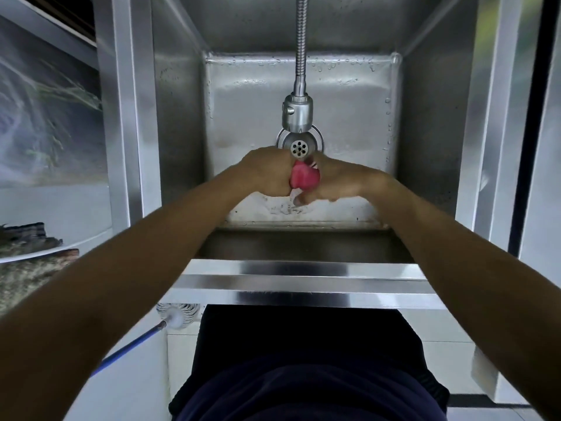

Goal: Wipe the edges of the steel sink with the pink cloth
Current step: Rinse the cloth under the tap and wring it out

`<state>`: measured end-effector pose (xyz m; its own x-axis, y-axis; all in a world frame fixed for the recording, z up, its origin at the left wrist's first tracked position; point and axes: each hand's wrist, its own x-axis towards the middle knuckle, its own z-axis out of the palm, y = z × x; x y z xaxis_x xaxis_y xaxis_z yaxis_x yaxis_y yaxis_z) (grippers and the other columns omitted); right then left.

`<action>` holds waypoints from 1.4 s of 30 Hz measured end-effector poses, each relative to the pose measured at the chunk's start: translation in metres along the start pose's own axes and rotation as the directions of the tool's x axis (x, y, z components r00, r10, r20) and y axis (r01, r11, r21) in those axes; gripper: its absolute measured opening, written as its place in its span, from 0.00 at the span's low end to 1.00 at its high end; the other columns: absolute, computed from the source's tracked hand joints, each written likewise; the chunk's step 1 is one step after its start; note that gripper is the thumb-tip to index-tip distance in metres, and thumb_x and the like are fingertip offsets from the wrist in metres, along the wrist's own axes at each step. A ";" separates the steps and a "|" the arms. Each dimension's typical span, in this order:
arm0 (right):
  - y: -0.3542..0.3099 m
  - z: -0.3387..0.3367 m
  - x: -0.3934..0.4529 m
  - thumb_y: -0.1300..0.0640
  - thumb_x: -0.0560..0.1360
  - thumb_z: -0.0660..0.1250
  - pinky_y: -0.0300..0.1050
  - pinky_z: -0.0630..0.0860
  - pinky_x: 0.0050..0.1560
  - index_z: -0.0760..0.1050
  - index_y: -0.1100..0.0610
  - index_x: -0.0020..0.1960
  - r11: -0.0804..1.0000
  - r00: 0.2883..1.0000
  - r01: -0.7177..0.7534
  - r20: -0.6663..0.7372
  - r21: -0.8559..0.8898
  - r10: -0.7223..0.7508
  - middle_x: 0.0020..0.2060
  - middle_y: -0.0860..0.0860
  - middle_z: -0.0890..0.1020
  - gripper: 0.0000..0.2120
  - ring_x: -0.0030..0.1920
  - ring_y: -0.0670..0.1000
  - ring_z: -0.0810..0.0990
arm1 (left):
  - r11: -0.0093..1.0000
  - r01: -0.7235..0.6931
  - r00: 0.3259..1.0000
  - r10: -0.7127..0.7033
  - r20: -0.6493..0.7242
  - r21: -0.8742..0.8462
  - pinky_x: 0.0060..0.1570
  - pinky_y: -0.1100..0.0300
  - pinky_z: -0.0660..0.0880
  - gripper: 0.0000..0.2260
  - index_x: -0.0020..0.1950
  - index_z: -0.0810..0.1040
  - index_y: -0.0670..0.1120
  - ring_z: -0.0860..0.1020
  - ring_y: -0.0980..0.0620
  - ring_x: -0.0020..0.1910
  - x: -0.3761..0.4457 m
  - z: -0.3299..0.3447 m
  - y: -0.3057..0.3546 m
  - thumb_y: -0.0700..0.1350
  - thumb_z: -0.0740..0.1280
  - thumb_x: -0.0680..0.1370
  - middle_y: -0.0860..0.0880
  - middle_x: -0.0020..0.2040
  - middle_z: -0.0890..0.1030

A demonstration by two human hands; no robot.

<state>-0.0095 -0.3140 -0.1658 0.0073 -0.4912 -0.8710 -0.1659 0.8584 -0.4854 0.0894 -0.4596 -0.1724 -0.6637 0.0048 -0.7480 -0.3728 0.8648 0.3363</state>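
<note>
I have the pink cloth (pixel 304 178) bunched into a tight wad between my two fists, low over the basin floor, just on my side of the drain strainer (pixel 299 148) and below the spray head of the flexible tap (pixel 297 112). My left hand (pixel 267 174) is clenched on its left end and my right hand (pixel 343 183) on its right, so the wad's long axis seems to run across me, though so little cloth shows that I can't be sure. The sink's near rim (pixel 303 276) lies towards my body and above the cloth; the side rims stand well apart on either flank. Neither hand is nearer the front edge.
</note>
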 end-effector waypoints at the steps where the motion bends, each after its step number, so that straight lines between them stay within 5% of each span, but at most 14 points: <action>1: 0.002 0.000 -0.005 0.47 0.69 0.82 0.54 0.80 0.59 0.60 0.51 0.75 0.978 0.987 0.057 -0.135 -0.202 -0.086 0.62 0.51 0.74 0.44 0.58 0.54 0.78 | 0.989 0.049 0.995 -0.037 0.088 -0.138 0.31 0.62 0.73 0.03 0.46 0.80 0.47 0.80 0.53 0.30 -0.001 -0.004 -0.003 0.43 0.72 0.74 0.52 0.33 0.79; 4: 0.006 0.017 -0.020 0.46 0.68 0.80 0.59 0.74 0.65 0.58 0.55 0.77 0.677 0.755 0.064 -0.408 -0.733 -0.514 0.69 0.56 0.71 0.47 0.66 0.61 0.74 | 0.917 0.157 0.951 -0.040 0.306 -0.367 0.25 0.65 0.73 0.07 0.41 0.78 0.44 0.78 0.57 0.24 -0.005 -0.016 -0.008 0.42 0.74 0.75 0.53 0.26 0.79; 7: 0.015 0.030 -0.013 0.52 0.68 0.79 0.58 0.77 0.55 0.70 0.61 0.71 0.467 0.621 -0.044 -0.391 -0.883 -0.680 0.60 0.60 0.79 0.36 0.55 0.62 0.81 | 0.872 0.185 0.866 0.073 0.494 -0.453 0.25 0.64 0.67 0.14 0.35 0.72 0.46 0.70 0.55 0.24 -0.004 -0.021 -0.007 0.39 0.73 0.77 0.51 0.26 0.72; 11: 0.018 0.022 0.000 0.64 0.60 0.83 0.42 0.68 0.28 0.78 0.62 0.46 0.497 0.611 0.015 -0.386 -0.868 -0.691 0.32 0.56 0.82 0.19 0.26 0.60 0.81 | 0.868 0.215 0.748 0.149 0.647 -0.448 0.25 0.64 0.66 0.14 0.38 0.70 0.47 0.68 0.55 0.25 0.000 -0.017 -0.006 0.35 0.72 0.78 0.51 0.28 0.71; 15: 0.018 0.033 0.002 0.60 0.68 0.79 0.49 0.77 0.30 0.78 0.62 0.58 0.525 0.608 0.071 -0.381 -0.848 -0.697 0.41 0.58 0.84 0.20 0.38 0.63 0.84 | 0.896 0.204 0.729 0.130 0.672 -0.395 0.24 0.65 0.66 0.16 0.34 0.70 0.47 0.68 0.55 0.24 0.001 -0.016 -0.009 0.36 0.72 0.77 0.50 0.28 0.71; 18: 0.016 0.040 -0.004 0.43 0.71 0.78 0.50 0.78 0.35 0.77 0.59 0.60 0.567 0.646 0.082 -0.389 -0.820 -0.657 0.45 0.56 0.85 0.27 0.41 0.61 0.85 | 0.915 0.201 0.724 0.102 0.683 -0.349 0.24 0.65 0.65 0.15 0.34 0.71 0.47 0.68 0.56 0.23 0.001 -0.016 -0.006 0.38 0.72 0.77 0.52 0.27 0.71; 21: 0.009 0.033 -0.001 0.45 0.78 0.68 0.49 0.71 0.42 0.76 0.57 0.56 0.627 0.788 -0.018 -0.396 -0.779 -0.470 0.46 0.54 0.85 0.16 0.45 0.60 0.85 | 0.962 0.112 0.804 0.059 0.592 -0.248 0.27 0.62 0.69 0.15 0.34 0.71 0.47 0.69 0.54 0.23 0.006 -0.010 0.004 0.42 0.74 0.75 0.53 0.25 0.71; 25: 0.001 0.025 0.004 0.52 0.74 0.67 0.46 0.71 0.43 0.79 0.54 0.51 0.769 0.860 -0.130 -0.457 -0.626 -0.226 0.42 0.52 0.81 0.08 0.42 0.56 0.80 | 0.999 -0.027 0.989 0.030 0.145 -0.021 0.36 0.57 0.72 0.08 0.36 0.74 0.48 0.77 0.49 0.33 0.011 0.005 0.014 0.43 0.70 0.73 0.52 0.32 0.77; 29: 0.000 0.025 0.011 0.57 0.70 0.68 0.44 0.76 0.39 0.79 0.54 0.44 0.942 0.892 -0.127 -0.451 -0.312 -0.029 0.38 0.49 0.81 0.03 0.40 0.54 0.82 | 0.979 -0.007 0.980 0.047 -0.194 0.203 0.38 0.55 0.68 0.07 0.52 0.74 0.50 0.79 0.44 0.41 0.006 0.016 0.015 0.42 0.67 0.76 0.49 0.43 0.81; 32: -0.002 0.027 0.012 0.58 0.69 0.72 0.42 0.72 0.35 0.76 0.55 0.39 0.995 0.918 -0.073 -0.394 -0.065 0.042 0.36 0.49 0.81 0.04 0.38 0.51 0.81 | 0.945 -0.016 0.956 0.110 -0.271 0.325 0.38 0.53 0.68 0.17 0.66 0.72 0.46 0.79 0.41 0.39 0.008 0.017 0.013 0.40 0.66 0.77 0.45 0.45 0.83; 36: -0.002 0.023 0.010 0.64 0.65 0.71 0.39 0.63 0.27 0.73 0.57 0.33 0.987 0.960 -0.075 -0.256 0.144 0.110 0.25 0.47 0.72 0.07 0.26 0.49 0.69 | 0.934 -0.038 0.917 0.174 -0.359 0.354 0.36 0.53 0.67 0.17 0.69 0.71 0.45 0.82 0.37 0.42 0.007 0.024 0.010 0.42 0.63 0.80 0.43 0.46 0.85; 39: 0.000 0.020 0.009 0.65 0.63 0.70 0.40 0.57 0.26 0.67 0.56 0.31 0.975 0.985 -0.102 -0.120 0.200 0.127 0.26 0.49 0.65 0.12 0.27 0.51 0.59 | 0.953 -0.054 0.910 0.170 -0.378 0.299 0.37 0.53 0.68 0.14 0.67 0.73 0.45 0.83 0.38 0.43 0.004 0.033 0.013 0.44 0.64 0.81 0.44 0.47 0.85; 42: 0.002 0.017 0.006 0.61 0.68 0.73 0.41 0.68 0.30 0.74 0.56 0.40 0.995 0.990 -0.056 -0.124 0.077 0.065 0.33 0.51 0.73 0.07 0.33 0.51 0.71 | 0.983 -0.068 0.944 0.120 -0.306 0.173 0.39 0.54 0.70 0.15 0.63 0.77 0.50 0.82 0.42 0.44 0.002 0.027 0.011 0.42 0.69 0.77 0.47 0.48 0.84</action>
<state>0.0073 -0.3123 -0.1736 -0.1257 -0.4486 -0.8848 -0.0898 0.8934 -0.4402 0.1017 -0.4362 -0.1853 -0.8700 -0.0459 -0.4908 -0.2090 0.9361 0.2829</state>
